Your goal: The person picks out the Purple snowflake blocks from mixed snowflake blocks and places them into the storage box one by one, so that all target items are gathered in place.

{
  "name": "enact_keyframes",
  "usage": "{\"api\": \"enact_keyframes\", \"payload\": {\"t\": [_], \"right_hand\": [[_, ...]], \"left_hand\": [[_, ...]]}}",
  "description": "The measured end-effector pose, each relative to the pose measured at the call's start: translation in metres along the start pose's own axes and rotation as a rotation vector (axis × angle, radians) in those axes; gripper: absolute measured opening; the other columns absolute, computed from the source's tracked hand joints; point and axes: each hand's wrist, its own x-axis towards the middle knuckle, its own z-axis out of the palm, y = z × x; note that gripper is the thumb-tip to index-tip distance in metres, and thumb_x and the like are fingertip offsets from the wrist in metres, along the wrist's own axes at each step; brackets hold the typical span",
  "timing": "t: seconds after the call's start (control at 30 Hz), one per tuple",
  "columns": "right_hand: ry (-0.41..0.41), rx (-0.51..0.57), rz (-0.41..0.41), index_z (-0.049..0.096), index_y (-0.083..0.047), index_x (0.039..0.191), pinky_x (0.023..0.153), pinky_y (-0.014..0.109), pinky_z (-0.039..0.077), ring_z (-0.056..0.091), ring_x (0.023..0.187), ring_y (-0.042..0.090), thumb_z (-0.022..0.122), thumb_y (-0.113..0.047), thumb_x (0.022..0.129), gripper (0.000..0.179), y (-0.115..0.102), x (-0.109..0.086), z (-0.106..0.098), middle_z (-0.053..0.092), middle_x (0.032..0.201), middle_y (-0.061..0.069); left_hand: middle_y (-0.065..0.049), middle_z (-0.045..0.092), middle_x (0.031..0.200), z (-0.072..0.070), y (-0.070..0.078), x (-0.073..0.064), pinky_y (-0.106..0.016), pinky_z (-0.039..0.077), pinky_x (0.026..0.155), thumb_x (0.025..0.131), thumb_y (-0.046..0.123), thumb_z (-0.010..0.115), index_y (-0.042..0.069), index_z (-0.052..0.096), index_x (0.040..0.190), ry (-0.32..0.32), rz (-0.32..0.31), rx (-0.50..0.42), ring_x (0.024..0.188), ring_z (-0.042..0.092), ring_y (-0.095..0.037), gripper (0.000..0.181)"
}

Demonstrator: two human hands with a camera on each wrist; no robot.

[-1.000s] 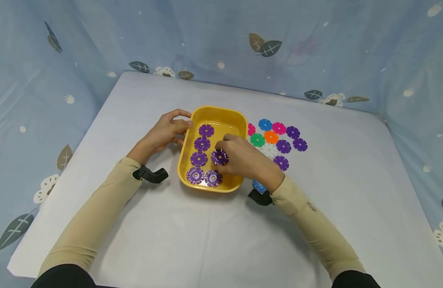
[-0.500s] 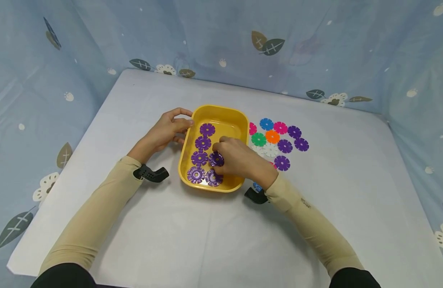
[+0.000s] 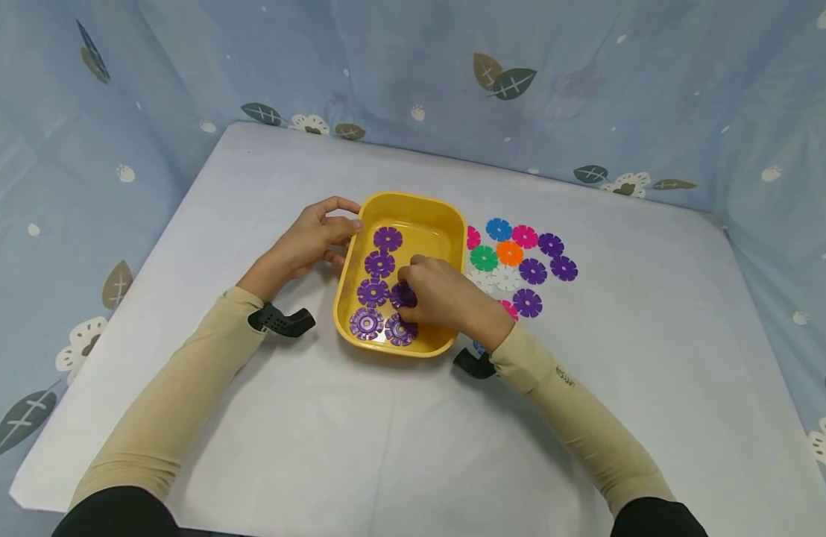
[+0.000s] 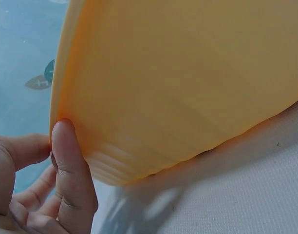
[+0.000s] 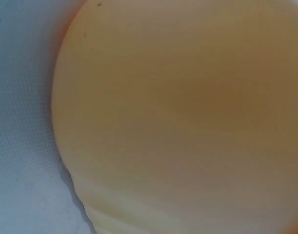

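Observation:
In the head view a yellow plastic tray stands on the white table, with several purple flower-shaped discs lying on its floor along the left side. My left hand grips the tray's upper left rim; the left wrist view has the thumb and a finger pinching that rim. Inside the tray, my right hand pinches another purple disc low over the floor, right of the column. Its fingertips are partly hidden. Only the tray's outer wall fills the right wrist view.
Right of the tray lie loose flower discs on the table: blue, pink, green, orange, white and purple. The right forearm and wrist strap cover part of this group.
My right hand has shifted slightly left with its purple disc, bringing it up to the column of discs, and then stays nearly still. The left hand keeps its grip on the rim.

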Motion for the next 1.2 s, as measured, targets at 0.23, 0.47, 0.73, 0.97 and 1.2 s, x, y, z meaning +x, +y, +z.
{"api": "enact_keyframes", "payload": {"t": [0.23, 0.47, 0.73, 0.97, 1.2], "right_hand": [[0.021, -0.012, -0.014, 0.071, -0.005, 0.117, 0.074, 0.022, 0.054, 0.056, 0.081, 0.016, 0.079, -0.029, 0.088, 0.039, 0.002, -0.001, -0.003, 0.06, 0.095, 0.005], [0.034, -0.025, -0.027, 0.072, -0.005, 0.116, 0.072, 0.021, 0.054, 0.056, 0.079, 0.016, 0.079, -0.027, 0.089, 0.035, 0.003, -0.002, -0.005, 0.061, 0.094, 0.005], [0.06, -0.017, -0.006, 0.071, -0.004, 0.12, 0.073, 0.022, 0.054, 0.056, 0.08, 0.016, 0.075, -0.026, 0.092, 0.035, 0.002, -0.007, -0.008, 0.061, 0.099, 0.007], [0.186, -0.021, -0.032, 0.07, -0.002, 0.121, 0.076, 0.027, 0.056, 0.057, 0.085, 0.018, 0.075, -0.021, 0.091, 0.036, 0.001, -0.024, -0.016, 0.063, 0.107, 0.011], [0.426, -0.001, -0.11, 0.071, -0.001, 0.116, 0.083, 0.033, 0.057, 0.06, 0.097, 0.024, 0.075, -0.014, 0.089, 0.031, 0.01, -0.054, -0.039, 0.063, 0.111, 0.012]], "left_hand": [[-0.022, 0.067, 0.116, 0.003, 0.007, 0.0, -0.03, 0.058, 0.055, 0.102, 0.021, 0.06, 0.013, 0.051, 0.133, 0.0, 0.003, 0.001, 0.081, 0.067, -0.021, 0.033], [-0.022, 0.067, 0.115, 0.004, 0.01, 0.001, -0.03, 0.058, 0.055, 0.102, 0.02, 0.06, 0.013, 0.051, 0.133, -0.005, 0.004, 0.004, 0.081, 0.067, -0.021, 0.033], [-0.022, 0.067, 0.114, 0.006, 0.009, 0.003, -0.03, 0.057, 0.055, 0.102, 0.022, 0.061, 0.013, 0.051, 0.133, -0.01, 0.017, 0.015, 0.081, 0.067, -0.021, 0.034], [-0.02, 0.067, 0.114, 0.005, 0.0, 0.002, -0.03, 0.058, 0.056, 0.101, 0.025, 0.062, 0.013, 0.049, 0.134, -0.011, -0.013, 0.023, 0.083, 0.066, -0.023, 0.038], [-0.02, 0.066, 0.116, 0.001, -0.003, 0.003, -0.031, 0.058, 0.057, 0.1, 0.026, 0.063, 0.013, 0.049, 0.134, 0.018, -0.001, 0.016, 0.085, 0.066, -0.023, 0.039]]}}
